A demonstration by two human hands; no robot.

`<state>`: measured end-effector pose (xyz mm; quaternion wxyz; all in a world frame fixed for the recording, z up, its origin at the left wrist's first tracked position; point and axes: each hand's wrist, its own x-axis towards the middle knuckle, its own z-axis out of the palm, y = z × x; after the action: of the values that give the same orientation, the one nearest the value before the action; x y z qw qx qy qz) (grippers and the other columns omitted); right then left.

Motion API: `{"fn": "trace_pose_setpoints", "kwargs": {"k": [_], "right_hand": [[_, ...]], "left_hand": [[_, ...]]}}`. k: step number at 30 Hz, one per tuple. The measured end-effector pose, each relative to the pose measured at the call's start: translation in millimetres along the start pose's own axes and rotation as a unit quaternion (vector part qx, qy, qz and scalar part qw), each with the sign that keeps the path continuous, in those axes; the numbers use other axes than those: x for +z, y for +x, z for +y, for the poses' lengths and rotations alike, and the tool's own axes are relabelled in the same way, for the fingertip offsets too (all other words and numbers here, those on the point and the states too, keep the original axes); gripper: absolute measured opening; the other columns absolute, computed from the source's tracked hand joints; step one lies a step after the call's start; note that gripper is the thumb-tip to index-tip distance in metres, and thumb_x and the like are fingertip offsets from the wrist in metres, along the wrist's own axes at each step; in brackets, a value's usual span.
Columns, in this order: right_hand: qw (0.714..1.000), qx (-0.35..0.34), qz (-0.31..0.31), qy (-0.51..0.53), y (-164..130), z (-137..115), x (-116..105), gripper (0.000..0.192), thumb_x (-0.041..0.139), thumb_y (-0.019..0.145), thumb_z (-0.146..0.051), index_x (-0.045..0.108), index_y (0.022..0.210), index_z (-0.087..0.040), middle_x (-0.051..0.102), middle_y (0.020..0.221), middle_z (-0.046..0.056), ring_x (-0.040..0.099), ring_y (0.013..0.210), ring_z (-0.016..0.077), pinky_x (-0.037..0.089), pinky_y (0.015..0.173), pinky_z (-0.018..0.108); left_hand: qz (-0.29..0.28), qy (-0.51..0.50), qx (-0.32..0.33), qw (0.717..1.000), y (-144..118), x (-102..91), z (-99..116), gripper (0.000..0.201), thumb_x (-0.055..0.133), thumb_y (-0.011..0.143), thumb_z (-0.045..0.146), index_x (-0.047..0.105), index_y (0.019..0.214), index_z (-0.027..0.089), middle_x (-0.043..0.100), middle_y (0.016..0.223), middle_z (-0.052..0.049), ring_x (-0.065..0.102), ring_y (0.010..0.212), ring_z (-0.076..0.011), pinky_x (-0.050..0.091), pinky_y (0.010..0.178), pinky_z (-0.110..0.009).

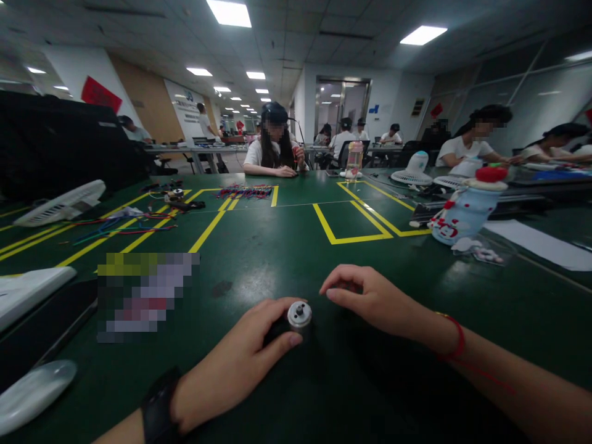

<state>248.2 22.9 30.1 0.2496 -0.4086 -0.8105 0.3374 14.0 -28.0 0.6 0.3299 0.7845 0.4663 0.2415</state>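
Green matting [287, 246] w/ yellow tape lines is covering a long shared bench in a lit workshop, other people sitting at far tables. Lower centre of the frame: a small silver motor [300, 316], cylindrical, shaft end up, is sitting upright on the mat. Left hand [240, 364] is wrapping round its dark lower part from the near side, thumb pressing under the metal can, so it's clamped on the motor. Right hand [370, 299] is resting just right of it, fingers curled down onto the mat, apart from the motor; can't tell if anything's under those fingers. Red string bracelet [456, 339] is circling the right wrist, black watch [160, 401] the left.

Risks, as I judge them: grip is low and one-sided, so the motor could be tipping or rolling off if the thumb slips. Shaft is thin and exposed; a knock from the right hand could be bending it. Glare on the mat is hiding small parts.

Further out: coloured wires [124, 225] at mid left, white fan grille [60, 203] at left, snowman-shaped fan [465, 209] at right, white paper [541, 243] beyond it.
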Motion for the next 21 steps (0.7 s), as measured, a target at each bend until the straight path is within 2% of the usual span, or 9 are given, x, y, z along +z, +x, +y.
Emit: {"fn": "trace_pose_setpoints", "kwargs": {"k": [3,6,9,13,17,21], "right_hand": [[0.991,0.027,-0.126,-0.038,0,14,-12,0.014,0.060,0.081,-0.023,0.068,0.091,-0.017,0.064,0.079,0.001,0.056,0.065,0.0120,0.042,0.055,0.022],[0.983,0.004,-0.170,-0.073,0,20,-18,0.014,0.065,0.077,-0.023,0.068,0.088,-0.016,0.063,0.079,0.001,0.056,0.065,0.0120,0.042,0.055,0.022],[0.981,-0.029,-0.163,-0.100,-1,21,-17,0.011,0.063,0.077,-0.020,0.069,0.086,-0.017,0.063,0.083,0.002,0.056,0.067,0.0121,0.043,0.057,0.023],[0.983,-0.075,-0.119,-0.117,-2,20,-5,0.014,0.059,0.078,-0.012,0.069,0.086,-0.018,0.063,0.081,0.002,0.054,0.069,0.0124,0.042,0.062,0.024],[0.996,-0.071,-0.054,-0.018,-1,10,13,0.018,0.052,0.086,-0.014,0.066,0.097,-0.018,0.063,0.088,0.002,0.055,0.070,0.0116,0.043,0.062,0.024],[0.992,-0.105,-0.001,0.067,-2,-6,28,0.022,0.044,0.093,-0.016,0.062,0.107,-0.019,0.062,0.103,0.004,0.056,0.094,0.0140,0.044,0.082,0.027]], "left_hand": [[0.006,0.001,-0.004,1.000,0,-0.6,-1,0.037,0.053,0.092,0.033,0.046,0.129,0.037,0.058,0.123,0.003,0.053,0.114,-0.0189,0.042,0.101,-0.035],[0.006,0.004,-0.010,1.000,0,-0.7,-2,0.034,0.054,0.092,0.035,0.049,0.125,0.036,0.058,0.124,0.002,0.054,0.114,-0.0206,0.042,0.102,-0.038],[0.004,0.005,-0.014,1.000,0,-0.4,-2,0.034,0.054,0.092,0.036,0.049,0.125,0.036,0.057,0.126,0.002,0.054,0.114,-0.0214,0.042,0.102,-0.039],[0.007,0.003,-0.011,1.000,-1,0.2,-2,0.035,0.053,0.092,0.037,0.048,0.127,0.036,0.057,0.127,0.002,0.054,0.115,-0.0212,0.042,0.103,-0.039],[-0.001,0.003,-0.003,1.000,-1,0.6,-1,0.039,0.053,0.092,0.035,0.045,0.130,0.037,0.058,0.126,0.003,0.054,0.114,-0.0196,0.042,0.102,-0.037],[0.002,0.008,0.007,1.000,0,2.3,-2,0.038,0.053,0.092,0.033,0.046,0.130,0.036,0.061,0.118,0.001,0.056,0.107,-0.0199,0.047,0.096,-0.037]]}}
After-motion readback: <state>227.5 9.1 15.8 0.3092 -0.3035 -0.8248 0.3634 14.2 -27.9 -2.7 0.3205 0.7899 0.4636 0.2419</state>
